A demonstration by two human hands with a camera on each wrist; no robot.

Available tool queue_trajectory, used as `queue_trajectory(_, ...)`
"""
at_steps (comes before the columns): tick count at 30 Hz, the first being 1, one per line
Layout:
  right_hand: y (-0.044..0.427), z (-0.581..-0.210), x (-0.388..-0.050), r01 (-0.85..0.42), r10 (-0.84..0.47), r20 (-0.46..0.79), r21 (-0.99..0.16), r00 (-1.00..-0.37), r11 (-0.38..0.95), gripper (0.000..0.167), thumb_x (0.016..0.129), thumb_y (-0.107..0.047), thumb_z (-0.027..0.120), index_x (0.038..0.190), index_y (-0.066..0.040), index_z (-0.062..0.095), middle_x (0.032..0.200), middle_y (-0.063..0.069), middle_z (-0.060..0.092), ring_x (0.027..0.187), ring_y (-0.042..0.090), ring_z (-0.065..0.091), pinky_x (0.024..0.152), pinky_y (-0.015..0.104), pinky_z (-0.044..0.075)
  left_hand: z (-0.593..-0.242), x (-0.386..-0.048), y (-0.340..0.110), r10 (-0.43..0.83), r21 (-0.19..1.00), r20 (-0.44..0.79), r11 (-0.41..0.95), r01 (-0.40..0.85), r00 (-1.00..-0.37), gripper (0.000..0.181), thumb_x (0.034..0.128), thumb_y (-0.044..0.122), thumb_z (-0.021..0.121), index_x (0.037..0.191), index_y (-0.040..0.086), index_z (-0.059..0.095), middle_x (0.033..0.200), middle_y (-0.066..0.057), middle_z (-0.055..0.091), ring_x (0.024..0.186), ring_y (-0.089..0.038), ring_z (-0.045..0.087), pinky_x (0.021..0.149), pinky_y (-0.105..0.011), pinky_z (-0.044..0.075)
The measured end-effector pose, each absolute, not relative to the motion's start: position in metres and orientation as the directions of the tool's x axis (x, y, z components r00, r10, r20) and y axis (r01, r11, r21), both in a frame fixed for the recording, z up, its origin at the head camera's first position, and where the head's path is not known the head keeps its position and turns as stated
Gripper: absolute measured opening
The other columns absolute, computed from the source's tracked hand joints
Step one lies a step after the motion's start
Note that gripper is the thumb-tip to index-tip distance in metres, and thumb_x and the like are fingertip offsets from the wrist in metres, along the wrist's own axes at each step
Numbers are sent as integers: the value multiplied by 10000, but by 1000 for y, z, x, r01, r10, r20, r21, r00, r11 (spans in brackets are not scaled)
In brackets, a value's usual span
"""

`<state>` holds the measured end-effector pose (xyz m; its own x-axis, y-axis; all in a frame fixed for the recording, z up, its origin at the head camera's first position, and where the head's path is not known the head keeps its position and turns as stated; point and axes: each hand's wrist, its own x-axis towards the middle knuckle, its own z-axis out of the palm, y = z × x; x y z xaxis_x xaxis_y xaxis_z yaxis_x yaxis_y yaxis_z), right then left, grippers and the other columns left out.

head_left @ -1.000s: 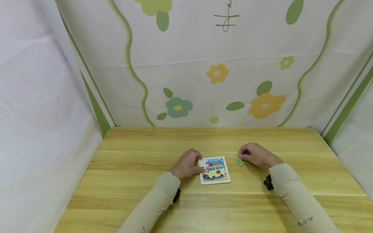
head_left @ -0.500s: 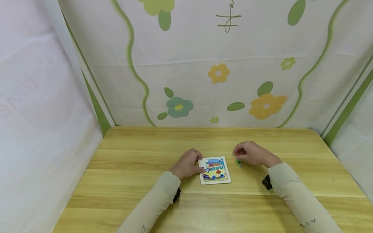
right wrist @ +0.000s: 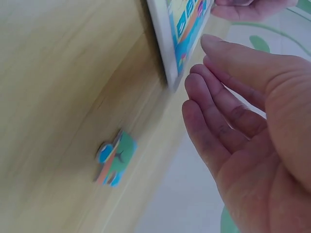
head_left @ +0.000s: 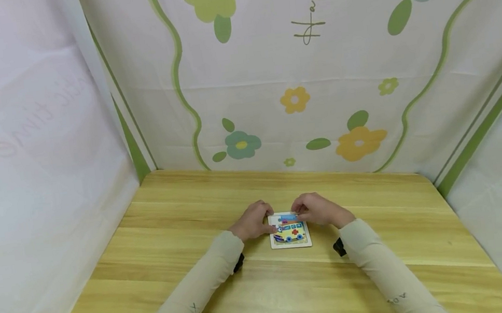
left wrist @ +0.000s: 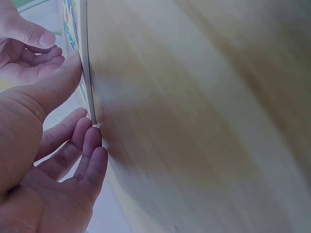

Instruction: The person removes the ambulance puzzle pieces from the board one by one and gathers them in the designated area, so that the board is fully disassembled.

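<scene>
A small square jigsaw puzzle (head_left: 290, 238) lies on the table, showing a yellow ambulance in a white frame. My left hand (head_left: 254, 220) grips its left side; in the left wrist view the thumb lies on the frame and the fingertips touch its edge. At the upper right corner is my right hand (head_left: 316, 209), fingers curled and thumb tip close to the index finger. Whether something thin is between those tips is hidden. In the right wrist view a loose puzzle piece (right wrist: 121, 154), green with blue and orange, lies on the table apart from the right hand.
The wooden table (head_left: 241, 304) runs up to a white cloth backdrop (head_left: 239, 58) with flowers. White cloth walls stand at both sides. A pale patch (head_left: 275, 220) shows at the puzzle's upper left.
My right hand has moved left from beside the green piece to the puzzle's upper right corner. My left hand has stayed on the puzzle's left side.
</scene>
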<state>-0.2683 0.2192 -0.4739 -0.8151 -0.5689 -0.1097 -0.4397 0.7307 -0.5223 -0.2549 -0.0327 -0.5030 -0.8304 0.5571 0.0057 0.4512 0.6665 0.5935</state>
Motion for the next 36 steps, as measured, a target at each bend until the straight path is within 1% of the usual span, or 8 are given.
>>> queue_trajectory(5, 211, -472, -268, -465, -587, -122, -491, -800, 737, 152, 974, -83, 759, 1117, -32, 767, 1089, 87, 746, 955, 152, 666, 875, 367, 588, -502, -256, -32, 564, 583, 3, 670, 460, -826, 444, 921, 229, 847, 1236, -34, 677, 1210, -145, 657, 1086, -235, 600, 1010, -412, 527)
queue_trajectory(11, 205, -474, -271, -492, -602, -145, -445, -785, 748, 116, 968, -118, 776, 1066, -58, 789, 1055, 43, 742, 899, 121, 637, 825, 330, 567, -500, -257, -32, 570, 581, -9, 672, 460, -822, 447, 923, 231, 845, 1234, -38, 671, 1204, -149, 653, 1077, -235, 590, 1011, -411, 524)
queue_trajectory(16, 199, -471, -270, -494, -599, -164, -420, -783, 761, 78, 963, -102, 778, 1025, -58, 793, 1009, 45, 752, 863, 133, 634, 809, 349, 569, -498, -256, -31, 575, 577, -16, 673, 462, -818, 443, 930, 234, 838, 1234, -39, 667, 1203, -151, 641, 1054, -225, 567, 1003, -403, 517)
queue_trajectory(23, 195, -459, -269, -430, -565, -278, -421, -777, 799, 82, 970, -77, 765, 1042, -71, 804, 1103, 63, 752, 963, 172, 677, 894, 374, 595, -496, -256, -30, 597, 538, -7, 678, 500, -802, 406, 934, 229, 833, 1212, -29, 689, 1178, -135, 641, 1010, -201, 550, 966, -372, 515)
queue_trajectory(26, 194, -453, -270, -427, -560, -314, -401, -767, 810, 103, 963, -55, 767, 1057, -58, 808, 1141, 79, 749, 992, 183, 692, 904, 372, 604, -494, -256, -28, 615, 522, 4, 671, 526, -788, 386, 936, 215, 831, 1210, -23, 698, 1160, -117, 642, 984, -195, 552, 937, -354, 522)
queue_trajectory(29, 192, -450, -270, -449, -565, -317, -370, -762, 813, 108, 943, -29, 780, 1045, -44, 814, 1103, 87, 764, 938, 166, 682, 867, 360, 603, -493, -256, -24, 630, 520, 7, 661, 541, -777, 382, 945, 216, 821, 1213, -26, 699, 1154, -120, 641, 968, -197, 547, 914, -345, 517)
queue_trajectory(33, 187, -451, -270, -488, -581, -291, -334, -760, 806, 72, 920, -8, 797, 985, -32, 814, 988, 82, 782, 808, 128, 623, 788, 330, 585, -495, -257, -19, 635, 531, 9, 651, 542, -772, 377, 951, 226, 812, 1215, -19, 700, 1156, -129, 640, 954, -190, 540, 887, -324, 508)
queue_trajectory(36, 184, -454, -268, -493, -584, -278, -333, -763, 804, 43, 927, -11, 792, 959, -31, 813, 945, 74, 785, 773, 114, 600, 764, 312, 578, -498, -258, -16, 632, 541, 2, 651, 532, -775, 377, 951, 226, 812, 1220, -13, 701, 1147, -120, 633, 942, -177, 530, 860, -301, 496)
